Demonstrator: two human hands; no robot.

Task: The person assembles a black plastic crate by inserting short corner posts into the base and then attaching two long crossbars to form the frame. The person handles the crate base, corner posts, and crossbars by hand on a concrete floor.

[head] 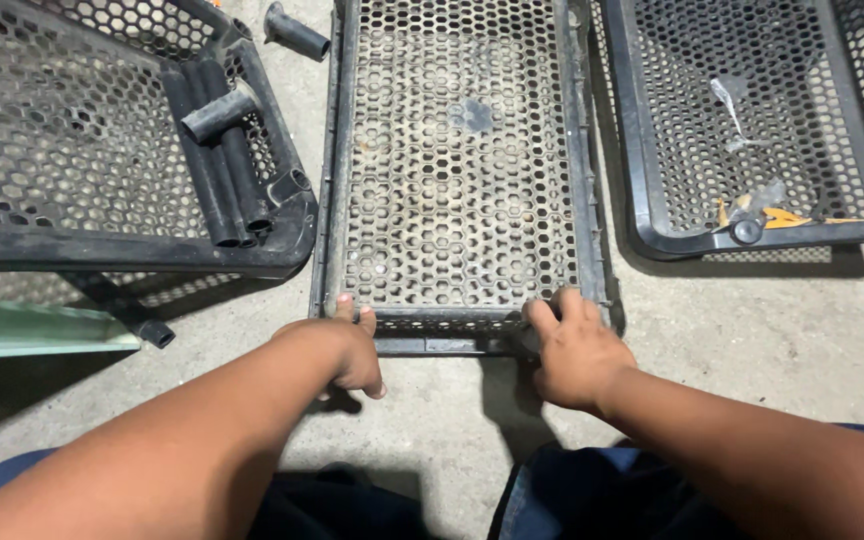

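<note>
- The left hand (347, 350) curls over the near rim of a flat perforated tray (457, 150), at its left corner, fingertips hooked on the edge and closed around it.
- The right hand (574, 350) grips the same near rim at the right corner, fingers bent over the edge.
- The tray lies on the concrete floor (732, 330) and stretches straight ahead of both hands, its honeycomb mesh dusty and worn.
- Beyond and to the left of the left hand stands a black mesh crate (72, 130) holding several dark tubes (222, 160) along its inner wall.
- Another tube (295, 33) lies on the floor further ahead of the left hand.
- Beyond and to the right of the right hand sits a second black crate (752, 120) with yellow scraps (782, 216) inside.
</note>
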